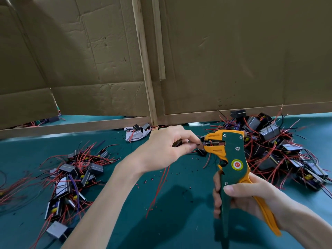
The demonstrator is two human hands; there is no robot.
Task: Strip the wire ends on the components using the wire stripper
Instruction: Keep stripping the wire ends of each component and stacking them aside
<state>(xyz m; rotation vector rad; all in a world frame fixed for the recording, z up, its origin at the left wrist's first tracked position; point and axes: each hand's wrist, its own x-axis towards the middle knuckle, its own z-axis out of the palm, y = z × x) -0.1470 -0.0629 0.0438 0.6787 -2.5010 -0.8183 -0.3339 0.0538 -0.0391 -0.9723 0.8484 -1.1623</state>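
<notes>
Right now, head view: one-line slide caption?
Left hand holds a component, wire end at the jaws of the wire stripper gripped in the right hand.

1. A cardboard wall [233,60] on a wooden rail [71,125] closes the back of the surface [172,230]; a low gap runs under the rail.
2. The left heap [75,178] of components spreads red leads toward the near edge.
3. The right heap [280,151] fills that side up to the wall.
4. Between the heaps runs an open teal lane, strewn with insulation scraps [149,179].
5. Above it, the left hand [167,150] pinches a component [177,143] and the right hand [248,194] grips the wire stripper [231,159].
6. Red wires [161,184] dangle from the left hand across the lane.
7. A crumpled white bag [133,135] lies against the rail.
</notes>
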